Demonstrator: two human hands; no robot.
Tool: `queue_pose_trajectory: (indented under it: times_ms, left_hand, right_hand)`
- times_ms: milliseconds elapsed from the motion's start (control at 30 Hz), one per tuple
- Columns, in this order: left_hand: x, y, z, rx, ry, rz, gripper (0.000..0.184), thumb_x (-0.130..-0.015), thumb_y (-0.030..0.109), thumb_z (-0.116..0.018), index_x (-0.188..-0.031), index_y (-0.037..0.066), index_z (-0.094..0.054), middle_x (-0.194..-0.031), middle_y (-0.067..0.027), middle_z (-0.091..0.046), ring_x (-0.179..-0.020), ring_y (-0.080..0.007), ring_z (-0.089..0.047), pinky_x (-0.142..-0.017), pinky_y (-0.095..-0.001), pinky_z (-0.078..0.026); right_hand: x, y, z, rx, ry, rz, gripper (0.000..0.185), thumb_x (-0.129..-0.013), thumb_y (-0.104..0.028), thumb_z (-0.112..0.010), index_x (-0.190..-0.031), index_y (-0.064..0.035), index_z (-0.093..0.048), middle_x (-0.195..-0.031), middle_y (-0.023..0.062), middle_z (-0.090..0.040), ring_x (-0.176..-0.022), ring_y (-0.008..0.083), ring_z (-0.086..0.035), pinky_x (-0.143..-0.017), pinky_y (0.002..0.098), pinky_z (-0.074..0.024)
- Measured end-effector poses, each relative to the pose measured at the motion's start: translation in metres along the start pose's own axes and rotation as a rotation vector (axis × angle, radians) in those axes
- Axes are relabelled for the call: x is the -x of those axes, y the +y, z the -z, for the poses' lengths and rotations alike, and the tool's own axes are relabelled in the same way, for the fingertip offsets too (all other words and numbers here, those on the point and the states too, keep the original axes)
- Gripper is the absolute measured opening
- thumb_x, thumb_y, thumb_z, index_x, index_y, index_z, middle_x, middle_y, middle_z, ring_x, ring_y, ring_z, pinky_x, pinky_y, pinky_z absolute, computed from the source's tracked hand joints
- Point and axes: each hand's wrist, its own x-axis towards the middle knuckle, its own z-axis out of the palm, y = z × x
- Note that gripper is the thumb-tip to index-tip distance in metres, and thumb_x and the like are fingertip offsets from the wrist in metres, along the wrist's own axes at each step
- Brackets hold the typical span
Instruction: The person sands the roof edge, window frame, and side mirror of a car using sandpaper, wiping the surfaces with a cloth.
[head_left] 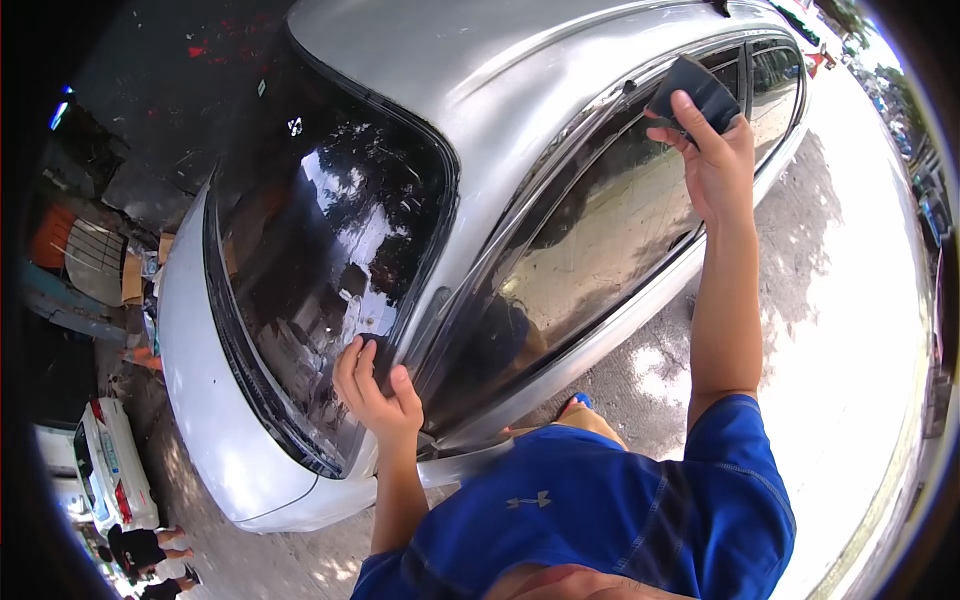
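My right hand [718, 165] is raised over the side of a silver car [390, 50]. Between its thumb and fingers is a stiff dark grey sheet [706, 92], which looks like sandpaper. The sheet is in front of the upper edge of the side window [600, 220]; I cannot tell whether it touches the car. My left hand [385, 395] lies with spread, bent fingers at the lower corner of the large sloped window [330, 230], by the pillar. A small dark patch shows at its fingertips, possibly a reflection.
A white car [118, 460] is parked at the lower left, with people [145, 550] near it. Crates and boxes [132, 278] stand beyond the silver car on the left. Sunlit concrete ground [850, 330] runs along the right.
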Motion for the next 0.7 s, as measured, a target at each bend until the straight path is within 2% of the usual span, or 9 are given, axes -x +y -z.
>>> queue_pose_trajectory:
  times_ms: [67,167,267,300,367,433,500,600,700]
  left_hand:
    - [0.008,0.014,-0.005,0.021,0.009,0.015,0.043,-0.107,0.030,-0.059,-0.126,-0.007,-0.067,-0.136,-0.0241,-0.066,-0.124,-0.0417,-0.062,-0.111,-0.0544,-0.043]
    - [-0.010,-0.017,0.005,-0.048,0.019,-0.041,0.043,-0.107,0.033,-0.058,-0.126,-0.004,-0.068,-0.135,-0.0223,-0.067,-0.121,-0.0433,-0.062,-0.105,-0.0560,-0.047]
    - [-0.003,-0.012,0.002,-0.055,0.026,-0.023,0.041,-0.106,0.031,-0.058,-0.126,-0.003,-0.068,-0.134,-0.0223,-0.068,-0.120,-0.0436,-0.063,-0.104,-0.0559,-0.047]
    - [-0.001,-0.012,0.001,-0.057,0.031,-0.019,0.041,-0.106,0.031,-0.058,-0.126,-0.003,-0.068,-0.134,-0.0223,-0.069,-0.120,-0.0436,-0.064,-0.104,-0.0559,-0.047]
    - [-0.001,-0.010,0.003,-0.076,0.026,-0.007,0.041,-0.106,0.027,-0.057,-0.122,-0.009,-0.068,-0.131,-0.0250,-0.069,-0.120,-0.0423,-0.065,-0.108,-0.0537,-0.048]
    - [-0.003,-0.007,0.001,-0.119,0.031,-0.001,0.041,-0.107,0.027,-0.056,-0.121,-0.010,-0.067,-0.131,-0.0262,-0.069,-0.119,-0.0432,-0.066,-0.106,-0.0534,-0.049]
    - [-0.004,-0.005,-0.001,-0.132,0.022,0.005,0.042,-0.107,0.027,-0.054,-0.121,-0.011,-0.067,-0.130,-0.0275,-0.068,-0.119,-0.0442,-0.065,-0.105,-0.0533,-0.050]
    - [-0.001,-0.005,-0.003,-0.168,0.033,0.020,0.044,-0.108,0.027,-0.052,-0.122,-0.012,-0.065,-0.130,-0.0286,-0.068,-0.120,-0.0450,-0.065,-0.105,-0.0536,-0.051]
    - [0.003,-0.007,-0.005,-0.186,0.045,0.021,0.045,-0.108,0.028,-0.051,-0.122,-0.013,-0.065,-0.131,-0.0288,-0.067,-0.121,-0.0454,-0.065,-0.106,-0.0537,-0.051]
  right_hand:
    - [-0.004,-0.004,0.001,0.184,-0.050,-0.008,0.031,-0.098,-0.027,-0.082,-0.124,-0.0107,-0.077,-0.102,0.0081,-0.079,-0.089,0.0217,-0.077,-0.086,0.0397,-0.0629]
    - [-0.042,0.006,-0.019,0.784,0.079,0.324,0.031,-0.095,-0.028,-0.085,-0.116,-0.0048,-0.078,-0.097,0.0114,-0.078,-0.077,0.0151,-0.071,-0.076,0.0298,-0.0565]
    - [-0.098,0.025,-0.001,0.791,-0.037,0.426,0.033,-0.089,-0.031,-0.090,-0.105,-0.0042,-0.079,-0.089,0.0054,-0.073,-0.076,0.0182,-0.067,-0.071,0.0323,-0.0498]
    - [-0.103,0.031,-0.006,0.674,-0.121,0.550,0.032,-0.087,-0.030,-0.092,-0.104,-0.0060,-0.079,-0.089,0.0017,-0.070,-0.080,0.0188,-0.066,-0.073,0.0339,-0.0484]
    - [-0.069,0.029,-0.051,0.868,-0.275,0.814,0.028,-0.076,-0.022,-0.094,-0.098,-0.0135,-0.079,-0.089,-0.0036,-0.064,-0.090,0.0201,-0.062,-0.083,0.0360,-0.0439]
    - [-0.004,0.014,-0.106,0.809,-0.574,0.777,0.024,-0.074,-0.012,-0.092,-0.093,-0.0171,-0.079,-0.090,-0.0045,-0.066,-0.093,0.0190,-0.061,-0.092,0.0355,-0.0424]
    - [-0.030,0.028,-0.084,0.813,-0.361,0.876,0.030,-0.063,-0.011,-0.091,-0.088,-0.0183,-0.075,-0.093,-0.0053,-0.065,-0.093,0.0193,-0.061,-0.086,0.0369,-0.0417]
    - [-0.093,0.044,-0.021,0.642,-0.012,0.631,0.011,-0.086,-0.009,-0.088,-0.086,-0.0067,-0.078,-0.089,-0.0002,-0.073,-0.097,0.0237,-0.067,-0.091,0.0373,-0.0486]
    - [-0.064,0.025,-0.049,0.830,-0.302,0.908,0.012,-0.084,-0.010,-0.088,-0.092,-0.0104,-0.079,-0.099,-0.0014,-0.075,-0.102,0.0216,-0.064,-0.091,0.0393,-0.0476]
